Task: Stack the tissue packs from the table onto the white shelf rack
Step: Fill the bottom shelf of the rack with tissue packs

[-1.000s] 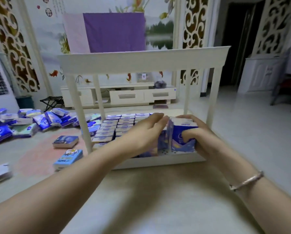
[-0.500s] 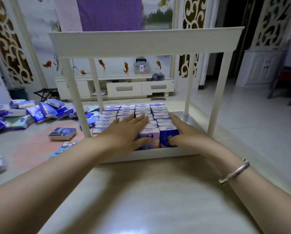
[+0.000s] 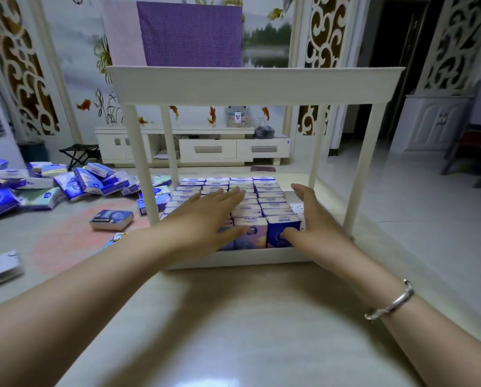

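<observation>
Flat, spread hands point(image 3: 205, 216) press upright tissue packs point(image 3: 250, 233) filling the rack's bottom tier point(image 3: 233, 258); many loose packs point(image 3: 74, 182) remain.

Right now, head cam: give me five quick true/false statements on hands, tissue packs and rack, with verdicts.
1. Both hands rest open on the packs in the rack's bottom tray. True: the left hand lies flat on top, the right hand at the right end of the front row.
2. The white shelf rack's top shelf is full of packs. False: none show on it.
3. Loose tissue packs lie left of the rack. True.
4. A bracelet is on the left wrist. False: right wrist.
5. The tray packs lie in a jumbled heap. False: they stand in neat rows.
</observation>
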`<move>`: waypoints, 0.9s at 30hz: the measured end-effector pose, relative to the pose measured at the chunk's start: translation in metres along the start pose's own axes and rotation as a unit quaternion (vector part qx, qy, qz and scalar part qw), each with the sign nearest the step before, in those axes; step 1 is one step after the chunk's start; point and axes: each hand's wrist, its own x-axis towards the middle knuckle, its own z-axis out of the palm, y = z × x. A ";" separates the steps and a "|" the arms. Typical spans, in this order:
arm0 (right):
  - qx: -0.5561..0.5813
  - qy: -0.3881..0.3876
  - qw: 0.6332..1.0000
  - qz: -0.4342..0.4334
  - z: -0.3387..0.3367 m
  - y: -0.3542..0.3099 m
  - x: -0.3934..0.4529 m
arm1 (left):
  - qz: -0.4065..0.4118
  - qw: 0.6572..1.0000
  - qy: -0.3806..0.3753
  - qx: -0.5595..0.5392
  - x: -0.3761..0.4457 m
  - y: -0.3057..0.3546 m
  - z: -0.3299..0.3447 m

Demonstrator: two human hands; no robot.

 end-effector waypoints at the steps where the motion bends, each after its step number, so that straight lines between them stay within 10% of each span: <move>1: -0.004 0.017 1.000 -0.016 0.000 -0.002 -0.004 | 0.001 1.000 0.023 -0.017 -0.006 -0.002 -0.004; 8: -0.116 0.069 0.969 -0.206 0.025 -0.052 -0.033 | 0.035 0.975 0.197 -0.095 -0.074 -0.035 -0.016; 16: -0.112 -0.078 0.936 -0.323 0.117 -0.157 -0.032 | -0.125 0.920 0.311 -0.201 -0.152 -0.127 -0.024; 27: -0.176 -0.047 0.974 -0.136 0.278 -0.186 0.106 | -0.299 0.888 0.287 -0.200 -0.160 -0.240 -0.022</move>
